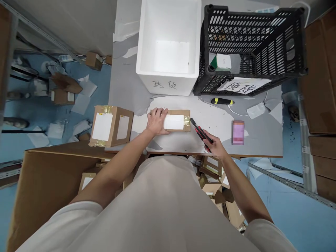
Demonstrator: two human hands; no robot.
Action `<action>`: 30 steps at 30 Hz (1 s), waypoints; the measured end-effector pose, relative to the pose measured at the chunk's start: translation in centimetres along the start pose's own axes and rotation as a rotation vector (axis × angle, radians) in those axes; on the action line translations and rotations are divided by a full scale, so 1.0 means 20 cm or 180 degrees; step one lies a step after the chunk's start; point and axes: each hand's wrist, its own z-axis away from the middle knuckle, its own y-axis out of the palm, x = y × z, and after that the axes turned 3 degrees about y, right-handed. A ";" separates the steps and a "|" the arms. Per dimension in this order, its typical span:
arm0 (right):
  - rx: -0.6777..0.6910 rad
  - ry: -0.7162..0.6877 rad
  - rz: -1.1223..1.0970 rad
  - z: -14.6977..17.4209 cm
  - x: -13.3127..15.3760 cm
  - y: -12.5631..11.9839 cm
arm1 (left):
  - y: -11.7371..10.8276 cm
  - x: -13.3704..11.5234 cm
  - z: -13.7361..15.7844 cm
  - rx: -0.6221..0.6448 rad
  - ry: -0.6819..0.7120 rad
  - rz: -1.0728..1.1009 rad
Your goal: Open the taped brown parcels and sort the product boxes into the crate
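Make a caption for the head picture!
Left hand holds a taped box; right hand holds a box cutter.

sm. box point(177, 121): brn, wht label point(173, 122), ylw-ish tape point(186, 120) | R of box: red/blk cutter point(201, 133) | beyond box: wht bin point(168, 85) | beyond-R of box: blk lattice crate point(254, 74)

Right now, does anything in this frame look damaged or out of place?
Yes. Around the small box, the tabletop looks torn: uneven grey and white patches with ragged edges. On the floor to the left, loose papers lie scattered beside an opened carton, which looks untidy.
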 end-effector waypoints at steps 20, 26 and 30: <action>0.0077 0.0426 0.0471 0.25 -0.07 -0.11 | 0.00 0.03 -0.02 -0.0054 -0.0016 0.0089; -0.0665 -0.0122 0.0256 0.07 0.08 -0.04 | 0.00 0.05 0.02 0.0022 0.0288 0.0087; -0.0388 -0.0071 0.0239 0.00 0.09 0.02 | 0.01 0.05 0.02 0.0014 0.0324 0.0129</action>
